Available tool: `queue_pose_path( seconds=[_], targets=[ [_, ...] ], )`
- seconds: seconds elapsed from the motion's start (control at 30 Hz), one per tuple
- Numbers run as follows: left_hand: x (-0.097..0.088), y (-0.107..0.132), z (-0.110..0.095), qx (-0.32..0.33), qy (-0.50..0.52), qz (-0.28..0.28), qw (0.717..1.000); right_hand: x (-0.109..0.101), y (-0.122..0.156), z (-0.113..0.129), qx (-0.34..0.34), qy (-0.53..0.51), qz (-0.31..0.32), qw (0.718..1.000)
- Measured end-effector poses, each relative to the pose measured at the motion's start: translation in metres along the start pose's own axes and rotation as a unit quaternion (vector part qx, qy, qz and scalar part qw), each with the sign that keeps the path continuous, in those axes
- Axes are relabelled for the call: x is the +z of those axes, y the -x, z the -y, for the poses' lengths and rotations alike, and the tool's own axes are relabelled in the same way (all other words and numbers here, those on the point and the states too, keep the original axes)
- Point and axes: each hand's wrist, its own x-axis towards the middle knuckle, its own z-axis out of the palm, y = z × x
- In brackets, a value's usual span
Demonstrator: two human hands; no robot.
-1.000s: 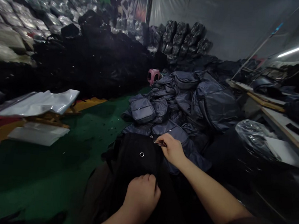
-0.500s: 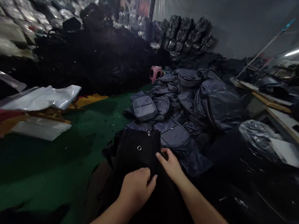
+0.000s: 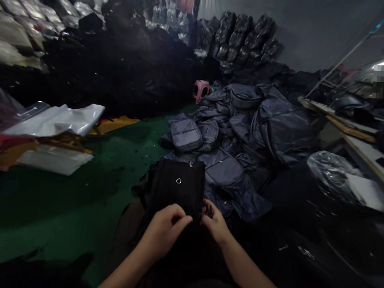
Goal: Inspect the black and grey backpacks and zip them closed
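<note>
A black bag with a round metal ring and a zipper pull at its top edge rests in front of me, on my lap as far as I can tell. My left hand lies on the lower front of the bag, its fingers curled into the fabric and the thumb pointing right. At the bag's right edge is my right hand, fingers closed round something small and dark that I cannot make out. Dark fabric hides the fingertips of both hands in part.
Dark blue-grey bags lie heaped just ahead. A pink stool stands behind them on the green floor. White plastic sheets are on the left, a clear plastic bag and a table edge on the right.
My left hand has shifted slightly left and up on the bag, its thumb now reaching right. My right hand has slid down the bag's right edge, and its fingers have closed more.
</note>
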Motion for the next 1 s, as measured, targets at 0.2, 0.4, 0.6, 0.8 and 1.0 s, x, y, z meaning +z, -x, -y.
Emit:
queue_pose_path(
  seconds=[0.2,0.4,0.6,0.8,1.0],
  targets=[
    [-0.046,-0.002,0.025,-0.126,-0.029,-0.257,0.958,-0.01,0.007,-0.006,0.024,-0.026,-0.047,0.998],
    [-0.044,-0.008,0.043,-0.136,0.025,-0.164,0.977,-0.022,0.007,-0.014,0.031,-0.052,-0.084,0.995],
    [-0.027,-0.021,0.082,-0.138,0.031,-0.074,0.987,-0.046,0.008,-0.029,0.049,-0.074,-0.158,0.983],
    [0.0,-0.021,0.126,-0.182,0.046,-0.037,0.982,-0.061,0.011,-0.049,0.085,-0.093,-0.21,0.97],
    [0.01,-0.005,0.133,-0.192,0.08,0.003,0.978,-0.07,0.01,-0.065,0.095,-0.104,-0.226,0.964]
  ],
)
